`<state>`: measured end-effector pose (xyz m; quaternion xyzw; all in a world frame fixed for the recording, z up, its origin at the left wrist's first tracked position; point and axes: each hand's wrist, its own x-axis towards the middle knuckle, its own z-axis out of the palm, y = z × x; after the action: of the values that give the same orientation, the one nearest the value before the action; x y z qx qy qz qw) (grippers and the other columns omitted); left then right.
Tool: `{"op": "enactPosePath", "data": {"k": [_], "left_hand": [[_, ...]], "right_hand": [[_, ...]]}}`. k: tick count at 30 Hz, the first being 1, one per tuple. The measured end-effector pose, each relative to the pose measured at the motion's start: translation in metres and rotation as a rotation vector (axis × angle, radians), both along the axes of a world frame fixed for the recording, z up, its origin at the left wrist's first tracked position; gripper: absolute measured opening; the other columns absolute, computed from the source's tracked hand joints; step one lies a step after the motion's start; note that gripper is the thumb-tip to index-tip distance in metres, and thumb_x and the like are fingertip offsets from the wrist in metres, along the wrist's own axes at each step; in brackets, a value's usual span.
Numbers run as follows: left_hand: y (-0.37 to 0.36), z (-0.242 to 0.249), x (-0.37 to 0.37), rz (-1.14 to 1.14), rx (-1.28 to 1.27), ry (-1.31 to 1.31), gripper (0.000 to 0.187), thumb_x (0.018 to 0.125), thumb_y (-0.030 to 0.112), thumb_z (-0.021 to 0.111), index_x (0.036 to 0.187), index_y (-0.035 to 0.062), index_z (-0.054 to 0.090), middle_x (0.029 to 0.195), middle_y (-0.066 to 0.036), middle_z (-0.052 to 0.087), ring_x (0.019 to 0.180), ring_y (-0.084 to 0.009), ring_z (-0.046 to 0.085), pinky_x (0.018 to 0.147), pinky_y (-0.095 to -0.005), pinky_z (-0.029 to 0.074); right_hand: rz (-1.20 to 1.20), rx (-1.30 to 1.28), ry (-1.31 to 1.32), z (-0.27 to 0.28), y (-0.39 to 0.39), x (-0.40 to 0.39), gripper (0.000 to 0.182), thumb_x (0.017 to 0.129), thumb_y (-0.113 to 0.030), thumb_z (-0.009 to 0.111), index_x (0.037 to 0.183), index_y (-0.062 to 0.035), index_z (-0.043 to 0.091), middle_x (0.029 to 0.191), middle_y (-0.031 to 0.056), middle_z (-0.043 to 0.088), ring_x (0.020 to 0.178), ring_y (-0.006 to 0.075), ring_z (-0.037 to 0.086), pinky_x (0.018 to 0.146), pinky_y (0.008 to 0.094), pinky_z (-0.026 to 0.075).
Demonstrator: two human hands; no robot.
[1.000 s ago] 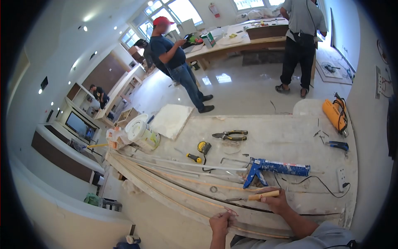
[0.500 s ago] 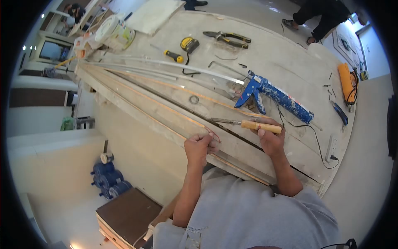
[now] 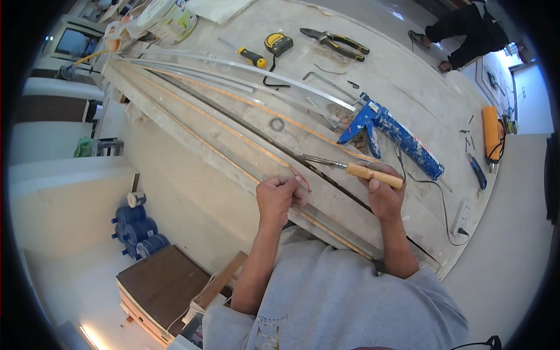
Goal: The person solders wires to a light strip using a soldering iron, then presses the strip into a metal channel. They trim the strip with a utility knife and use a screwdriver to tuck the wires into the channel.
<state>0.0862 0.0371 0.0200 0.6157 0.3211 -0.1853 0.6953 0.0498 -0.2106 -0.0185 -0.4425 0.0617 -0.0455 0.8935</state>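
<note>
My right hand (image 3: 385, 192) grips a soldering iron (image 3: 373, 174) by its wooden handle, the metal shaft pointing left over the long strips. With thumb and forefinger together, my left hand (image 3: 279, 197) pinches a thin red wire (image 3: 303, 179) at the end of a copper-coloured LED strip (image 3: 233, 135). That strip runs along a long pale board. The iron's tip is just above and right of the wire, apparently apart from it. A blue caulking gun (image 3: 399, 137) lies beyond my right hand. What else my left fingertips hold is hidden.
Pliers (image 3: 335, 44), a tape measure (image 3: 277, 44), a screwdriver (image 3: 252, 56) and a hex key (image 3: 326, 81) lie farther back. A utility knife (image 3: 477, 172), an orange tool (image 3: 493, 134) and a power strip (image 3: 462, 217) are at right. Another person (image 3: 466, 32) stands beyond the table.
The view has shifted and turned slightly. My hands keep the same grips, left on the red wire and right on the soldering iron, with little movement relative to the board.
</note>
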Motion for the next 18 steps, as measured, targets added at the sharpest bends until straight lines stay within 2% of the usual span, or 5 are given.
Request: {"op": "enactPosePath", "data": {"k": [18], "left_hand": [[0.0015,-0.0039,-0.0006,-0.008,-0.002,-0.007,0.017,0.091,0.011,0.078,0.085,-0.0038,0.071,0.067,-0.010,0.069,0.047,-0.0165,0.064,0.045,-0.0283,0.056]], "right_hand": [[-0.002,0.005,-0.018,0.0023,-0.0006,0.0002,0.042,0.085,-0.009,0.076,0.121,0.0095,0.066,0.123,0.0246,0.069,0.118,0.0373,0.068,0.101,0.0491,0.059]]}}
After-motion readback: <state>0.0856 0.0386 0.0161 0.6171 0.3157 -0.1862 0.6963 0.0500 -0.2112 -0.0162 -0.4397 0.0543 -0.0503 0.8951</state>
